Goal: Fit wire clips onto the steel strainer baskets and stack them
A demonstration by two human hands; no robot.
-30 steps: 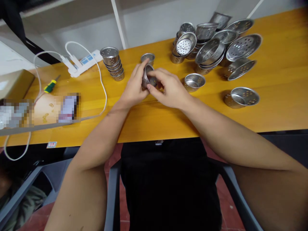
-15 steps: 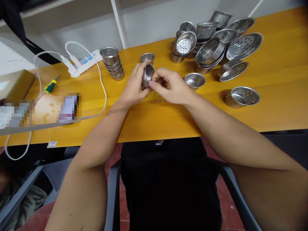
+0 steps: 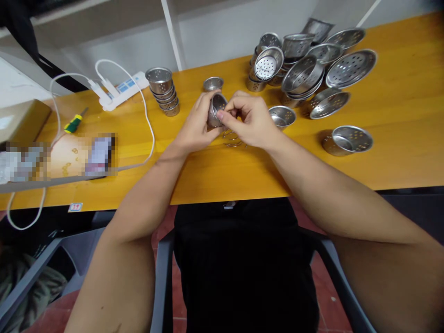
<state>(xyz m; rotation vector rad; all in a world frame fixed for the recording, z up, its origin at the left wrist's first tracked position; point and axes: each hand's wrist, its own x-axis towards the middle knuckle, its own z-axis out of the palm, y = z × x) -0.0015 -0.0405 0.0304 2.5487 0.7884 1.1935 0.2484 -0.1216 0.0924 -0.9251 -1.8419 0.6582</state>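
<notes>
My left hand (image 3: 198,121) is wrapped round a small perforated metal cup (image 3: 215,107), which is tilted with its mouth toward my right hand. Thumb and fingers of my right hand (image 3: 248,116) are pinched together at the cup's rim. Whatever is between those fingertips is too small or hidden to make out. Below the hands, several thin bent metal wires (image 3: 233,138) lie on the table, partly covered by my right hand. Another small metal cup (image 3: 213,83) stands just behind my left hand. A shallow metal cup (image 3: 282,115) sits beside my right wrist.
A nested stack of perforated cups (image 3: 160,83) stands at the left, near a white power strip (image 3: 125,90) with cables. Many metal cups (image 3: 301,74) are piled at back right, and a single cup (image 3: 348,140) is nearer. A yellow-green screwdriver (image 3: 73,124) and a phone (image 3: 100,155) lie left.
The held cup and my left hand have shifted slightly right. My right fingers have turned a little at the rim, and more of the wires below shows.
</notes>
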